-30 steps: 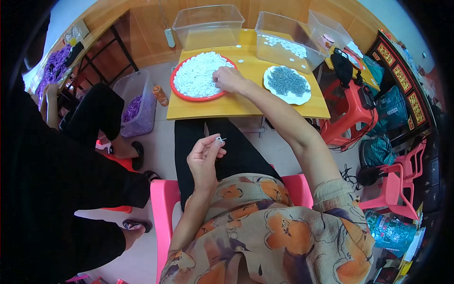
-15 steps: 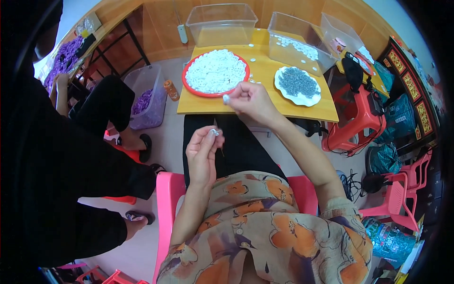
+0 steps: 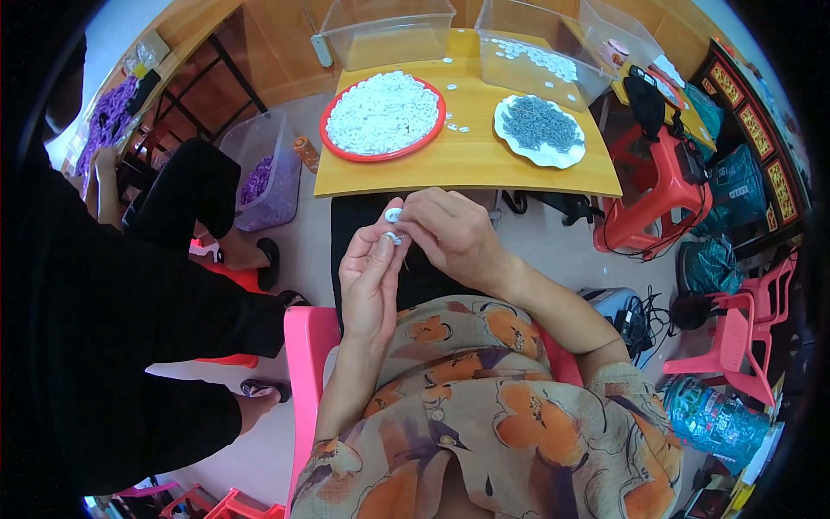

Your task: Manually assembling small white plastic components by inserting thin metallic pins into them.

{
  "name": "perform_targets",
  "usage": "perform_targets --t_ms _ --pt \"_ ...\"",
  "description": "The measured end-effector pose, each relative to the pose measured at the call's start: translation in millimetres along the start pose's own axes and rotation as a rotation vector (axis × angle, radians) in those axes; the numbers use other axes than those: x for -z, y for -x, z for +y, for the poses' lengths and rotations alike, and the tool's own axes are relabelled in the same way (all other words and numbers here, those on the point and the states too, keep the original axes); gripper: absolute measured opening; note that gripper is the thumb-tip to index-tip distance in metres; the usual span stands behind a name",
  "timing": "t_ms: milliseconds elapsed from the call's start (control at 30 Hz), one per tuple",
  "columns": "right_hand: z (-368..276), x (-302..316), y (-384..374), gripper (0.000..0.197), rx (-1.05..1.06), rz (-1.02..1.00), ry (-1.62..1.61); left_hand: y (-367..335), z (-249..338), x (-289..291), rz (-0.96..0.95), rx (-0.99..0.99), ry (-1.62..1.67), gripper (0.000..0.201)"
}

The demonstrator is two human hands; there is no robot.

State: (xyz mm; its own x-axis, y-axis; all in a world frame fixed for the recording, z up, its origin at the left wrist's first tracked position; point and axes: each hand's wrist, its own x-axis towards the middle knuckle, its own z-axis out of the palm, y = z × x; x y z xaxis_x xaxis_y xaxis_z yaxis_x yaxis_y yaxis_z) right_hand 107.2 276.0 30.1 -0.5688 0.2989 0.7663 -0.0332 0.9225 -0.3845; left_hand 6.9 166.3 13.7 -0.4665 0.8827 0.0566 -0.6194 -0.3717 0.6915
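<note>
My left hand point(image 3: 370, 270) is closed, pinching a small white piece point(image 3: 394, 239) between thumb and fingers. Against it, my right hand point(image 3: 454, 233) bends its fingers around a round white plastic disc point(image 3: 393, 214) with a dark mark or hole at its middle. Both hands meet above my lap, just short of the table edge, and the right fingertips are partly hidden. Ahead on the table, a red-rimmed round tray point(image 3: 325, 144) is heaped with white round pieces point(image 3: 385, 112). To its right, a white scalloped plate point(image 3: 566, 159) bears many small grey metal-looking parts point(image 3: 540, 123).
A few loose white pieces point(image 3: 458, 129) lie on the yellow table point(image 3: 432, 179). Clear plastic bins point(image 3: 389, 39) stand at its back. On the left, a person in black point(image 3: 173, 294) sits beside a bin with purple material point(image 3: 257, 182). A red stool point(image 3: 653, 195) stands right.
My right hand has come down from the tray's near edge to my left hand, bringing a white disc. The view has shifted slightly.
</note>
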Motion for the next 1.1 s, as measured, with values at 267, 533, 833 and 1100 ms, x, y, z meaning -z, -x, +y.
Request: perform_targets --t_ms 267,533,833,1100 --pt "2 2 -1 0.013 -0.162 -0.004 -0.171 2 -5 7 0.005 -0.030 -0.125 0.011" --pt "-5 13 -6 0.008 -0.396 -0.057 -0.436 2 2 -1 0.030 -0.019 -0.065 0.010" --pt "2 -3 -1 0.010 0.051 0.126 -0.058 1 -2 6 0.016 0.024 0.079 0.011" --pt "2 10 -4 0.014 -0.815 -0.042 -0.989 1 3 -1 0.128 -0.069 -0.102 0.013"
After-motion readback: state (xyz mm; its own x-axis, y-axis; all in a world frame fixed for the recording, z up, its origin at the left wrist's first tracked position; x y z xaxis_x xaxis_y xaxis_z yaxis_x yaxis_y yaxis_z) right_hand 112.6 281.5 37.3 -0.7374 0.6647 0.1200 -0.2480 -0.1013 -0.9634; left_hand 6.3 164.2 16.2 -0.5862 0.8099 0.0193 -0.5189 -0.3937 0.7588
